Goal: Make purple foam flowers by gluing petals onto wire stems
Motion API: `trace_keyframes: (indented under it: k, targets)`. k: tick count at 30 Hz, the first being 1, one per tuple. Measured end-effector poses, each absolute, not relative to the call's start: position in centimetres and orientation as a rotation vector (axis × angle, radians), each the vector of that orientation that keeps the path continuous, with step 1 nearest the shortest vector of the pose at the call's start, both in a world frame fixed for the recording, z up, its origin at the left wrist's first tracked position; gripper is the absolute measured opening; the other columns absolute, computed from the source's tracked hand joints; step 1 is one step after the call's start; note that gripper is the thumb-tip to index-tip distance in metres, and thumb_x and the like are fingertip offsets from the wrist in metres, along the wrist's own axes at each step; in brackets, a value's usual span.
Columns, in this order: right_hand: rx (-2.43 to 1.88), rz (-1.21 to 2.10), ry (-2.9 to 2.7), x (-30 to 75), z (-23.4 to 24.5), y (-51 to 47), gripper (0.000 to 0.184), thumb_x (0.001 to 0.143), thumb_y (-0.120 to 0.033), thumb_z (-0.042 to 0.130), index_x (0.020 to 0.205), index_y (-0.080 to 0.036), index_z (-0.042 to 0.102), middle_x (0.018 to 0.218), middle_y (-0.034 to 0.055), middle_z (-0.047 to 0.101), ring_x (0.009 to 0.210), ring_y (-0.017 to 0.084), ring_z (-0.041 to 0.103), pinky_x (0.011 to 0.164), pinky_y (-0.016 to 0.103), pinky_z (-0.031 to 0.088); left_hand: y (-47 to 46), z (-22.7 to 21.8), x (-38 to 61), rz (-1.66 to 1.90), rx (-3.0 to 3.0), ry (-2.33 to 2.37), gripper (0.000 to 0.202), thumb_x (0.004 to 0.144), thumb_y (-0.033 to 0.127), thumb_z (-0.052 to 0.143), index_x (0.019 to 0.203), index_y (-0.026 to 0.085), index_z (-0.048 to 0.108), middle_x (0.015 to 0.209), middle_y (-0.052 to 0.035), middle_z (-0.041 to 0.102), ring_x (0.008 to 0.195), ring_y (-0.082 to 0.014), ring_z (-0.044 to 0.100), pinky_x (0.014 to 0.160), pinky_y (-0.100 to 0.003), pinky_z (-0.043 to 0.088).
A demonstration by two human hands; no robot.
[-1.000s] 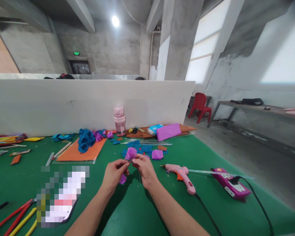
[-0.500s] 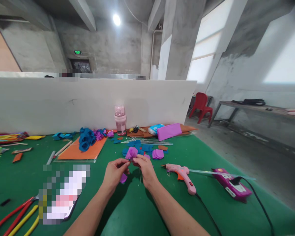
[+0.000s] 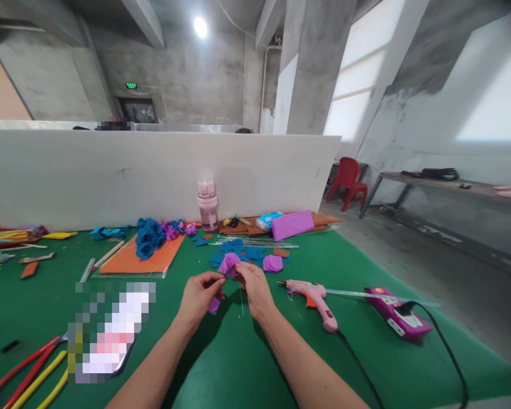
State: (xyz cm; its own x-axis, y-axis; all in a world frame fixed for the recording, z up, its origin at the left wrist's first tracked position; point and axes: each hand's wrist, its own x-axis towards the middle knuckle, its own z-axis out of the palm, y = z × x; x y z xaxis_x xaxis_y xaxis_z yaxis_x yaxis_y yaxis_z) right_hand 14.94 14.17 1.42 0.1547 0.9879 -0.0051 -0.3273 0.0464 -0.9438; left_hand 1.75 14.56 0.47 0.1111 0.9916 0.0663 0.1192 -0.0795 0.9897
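Note:
Between my two hands is a small purple flower (image 3: 229, 263) of rolled crepe-like petals, raised just above the green table (image 3: 230, 363). My left hand (image 3: 199, 295) pinches the flower's base with thumb and forefinger. On its other side my right hand (image 3: 256, 288) has its fingertips closed on the petals. A thin glue-like strand (image 3: 241, 301) hangs below. One loose purple petal (image 3: 214, 305) shows by my left fingers. Just beyond lie cut blue pieces (image 3: 232, 246) and a small pile of purple petals (image 3: 273, 263).
To the right rest a pink glue gun (image 3: 323, 307) and a purple power strip (image 3: 398, 315) with a black cord. At left are a phone (image 3: 114, 335), red-handled pliers (image 3: 25, 369) and blue flowers (image 3: 149, 236) on orange sheets. A pink bottle (image 3: 207, 207) stands against the white partition (image 3: 153, 176).
My right fingers have shifted up onto the flower's petals, and the flower has turned slightly. My left hand keeps its pinch. The view has tilted down very slightly.

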Motion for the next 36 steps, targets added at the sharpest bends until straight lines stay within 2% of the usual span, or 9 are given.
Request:
trace_keyframes:
  k: [14,19,24,32,36]
  targets:
    - [-0.888,1.283,-0.840,14.8,0.8,14.3,0.017,0.065,-0.033,0.059,0.056,-0.019,0.056,0.057,-0.0032,0.052,0.059,0.012,0.047,0.060,0.024,0.037,14.3,0.9,1.9,1.126,1.357,1.189,0.020,0.063,0.033,0.068,0.071,0.015,0.066,0.047,0.0011,0.059,0.045,-0.0125,0.055,0.047,-0.021,0.042]
    - [-0.786,1.311,-0.976,14.5,1.0,14.1,0.010,0.063,-0.027,0.060,0.070,-0.020,0.062,0.071,-0.0012,0.063,0.071,0.015,0.055,0.069,0.026,0.041,14.1,1.2,2.1,1.165,1.252,1.127,0.022,0.060,0.034,0.070,0.071,0.015,0.067,0.052,0.0013,0.060,0.048,-0.0116,0.055,0.049,-0.022,0.045]
    - [-0.771,1.268,-1.039,13.9,1.1,13.8,0.027,0.064,-0.021,0.062,0.091,-0.021,0.062,0.086,0.0024,0.067,0.081,0.017,0.059,0.077,0.029,0.043,14.1,1.1,2.2,1.173,1.171,1.111,0.026,0.058,0.036,0.072,0.072,0.014,0.067,0.058,-0.0002,0.062,0.049,-0.0108,0.055,0.051,-0.022,0.047]
    - [-0.779,1.254,-1.009,13.7,0.2,14.2,0.023,0.065,-0.024,0.066,0.087,-0.020,0.062,0.085,0.0022,0.067,0.079,0.015,0.061,0.078,0.030,0.045,13.8,0.9,3.0,1.210,1.080,1.108,0.030,0.055,0.037,0.074,0.073,0.013,0.069,0.060,-0.0010,0.064,0.051,-0.0111,0.056,0.055,-0.024,0.049]
    - [-0.785,1.241,-0.998,14.2,0.4,14.3,0.023,0.065,-0.024,0.068,0.087,-0.020,0.063,0.085,0.0020,0.068,0.081,0.015,0.061,0.081,0.030,0.044,13.7,1.4,2.7,1.140,1.085,1.111,0.038,0.054,0.035,0.074,0.084,0.012,0.069,0.062,-0.0020,0.064,0.050,-0.0110,0.055,0.052,-0.024,0.047]
